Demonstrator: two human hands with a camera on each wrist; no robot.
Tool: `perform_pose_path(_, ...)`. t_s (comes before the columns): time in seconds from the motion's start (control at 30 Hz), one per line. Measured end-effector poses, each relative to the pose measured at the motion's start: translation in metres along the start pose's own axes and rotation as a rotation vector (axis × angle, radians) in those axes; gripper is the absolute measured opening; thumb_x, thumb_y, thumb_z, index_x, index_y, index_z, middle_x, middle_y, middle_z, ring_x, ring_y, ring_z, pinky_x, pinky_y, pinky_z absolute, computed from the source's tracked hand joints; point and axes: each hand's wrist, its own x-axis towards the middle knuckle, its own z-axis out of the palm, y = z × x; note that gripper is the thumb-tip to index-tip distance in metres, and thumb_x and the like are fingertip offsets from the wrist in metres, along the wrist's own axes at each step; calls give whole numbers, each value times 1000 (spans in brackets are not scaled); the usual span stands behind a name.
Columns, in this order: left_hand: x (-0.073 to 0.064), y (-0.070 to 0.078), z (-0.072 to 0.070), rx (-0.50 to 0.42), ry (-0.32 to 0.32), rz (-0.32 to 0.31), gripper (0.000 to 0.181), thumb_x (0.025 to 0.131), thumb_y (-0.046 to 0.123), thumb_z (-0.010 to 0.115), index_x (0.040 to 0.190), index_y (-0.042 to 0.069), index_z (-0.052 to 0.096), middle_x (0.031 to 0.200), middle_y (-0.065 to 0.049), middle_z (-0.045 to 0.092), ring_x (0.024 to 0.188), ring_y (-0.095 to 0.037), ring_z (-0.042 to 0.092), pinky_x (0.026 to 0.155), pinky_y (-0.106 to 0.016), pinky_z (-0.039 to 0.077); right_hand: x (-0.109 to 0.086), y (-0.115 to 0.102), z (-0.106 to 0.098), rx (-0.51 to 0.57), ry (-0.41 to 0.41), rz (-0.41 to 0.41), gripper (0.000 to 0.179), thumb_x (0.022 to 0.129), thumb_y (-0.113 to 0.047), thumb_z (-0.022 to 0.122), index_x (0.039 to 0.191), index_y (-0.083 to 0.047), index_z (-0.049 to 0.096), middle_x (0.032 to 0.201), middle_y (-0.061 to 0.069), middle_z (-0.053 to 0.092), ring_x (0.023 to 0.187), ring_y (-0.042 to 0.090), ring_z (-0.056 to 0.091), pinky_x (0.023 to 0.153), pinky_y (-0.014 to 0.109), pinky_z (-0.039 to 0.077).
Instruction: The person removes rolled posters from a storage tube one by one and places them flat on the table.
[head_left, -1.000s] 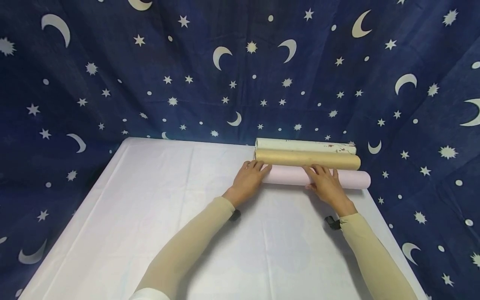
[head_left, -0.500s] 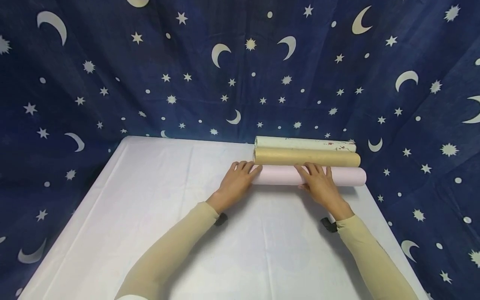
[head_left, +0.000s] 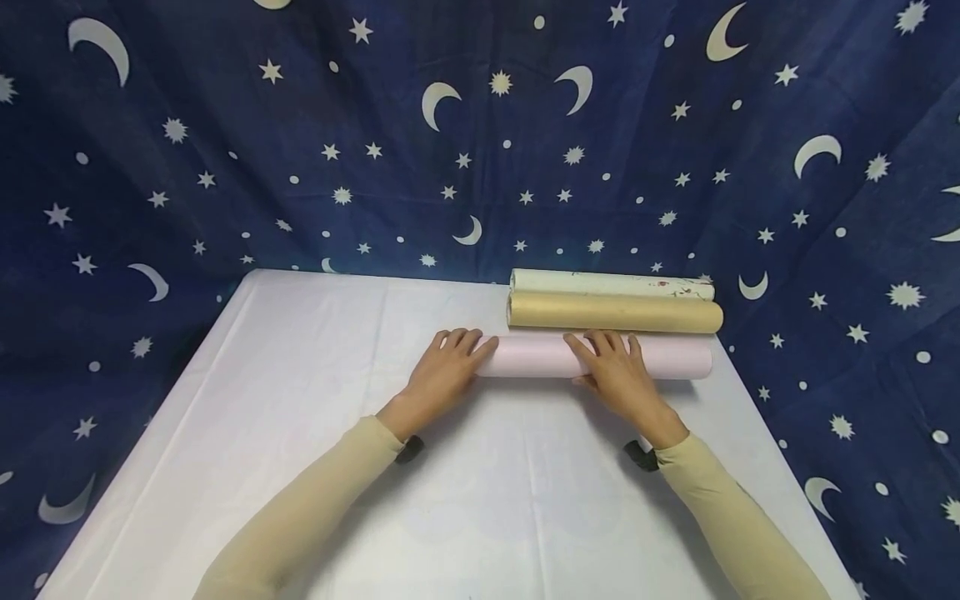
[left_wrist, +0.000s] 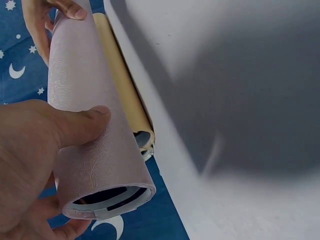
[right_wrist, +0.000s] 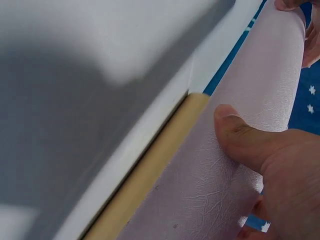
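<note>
A pale pink roll of textured wallpaper (head_left: pixel 532 357) lies crosswise between my two hands, its hollow end showing in the left wrist view. My left hand (head_left: pixel 447 367) grips it near its left end, thumb (left_wrist: pixel 85 125) on one side and fingers around the other. Farther along, right of the middle, my right hand (head_left: pixel 618 375) holds the same roll, with its thumb (right_wrist: pixel 245 140) pressed along the surface. Behind the pink roll sits a gold roll (head_left: pixel 615 312), and behind that a white roll with a reddish floral print (head_left: pixel 611 284).
The white-covered table (head_left: pixel 315 350) spreads out to the left and in front of the rolls. A dark blue curtain with moons and stars (head_left: pixel 390 108) hangs along the back and sides.
Both hands have moved left and slightly toward me, carrying the pink roll along. A gap has opened between it and the gold roll; the gold and white rolls stay in place.
</note>
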Motion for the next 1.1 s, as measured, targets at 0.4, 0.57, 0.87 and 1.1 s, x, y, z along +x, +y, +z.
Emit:
perform_pose_path(0.4,-38,-17,-1,-7,-14,-34,65,83,17,78,140,17,47,131,-12,55,120,-32,53,101,-48,44,10,-33,12,22,-33,-43,70,81,-37,79,142,-24,48,126,13,55,117,39,51,99,68,37)
perform_pose_path(0.57,-48,-24,1,-15,-32,-48,66,83,17,78,141,17,47,132,-13,56,121,-32,54,104,-47,43,14,-43,18,44,-68,-34,69,82,-37,78,143,-25,47,125,12,54,116,38,51,99,65,38)
perform_pose_path(0.87,-57,-35,9,-57,-32,-58,66,81,11,79,139,15,49,131,-14,57,121,-33,55,106,-47,42,20,-52,29,71,-100,-44,68,84,-37,76,144,-23,46,126,12,54,118,36,51,99,62,40)
perform_pose_path(1.1,-62,-39,12,-125,-55,-84,63,84,10,75,141,13,48,138,-15,54,130,-33,49,112,-50,37,22,-56,32,102,-129,-19,70,83,-38,78,144,-23,47,128,12,55,120,36,51,101,63,38)
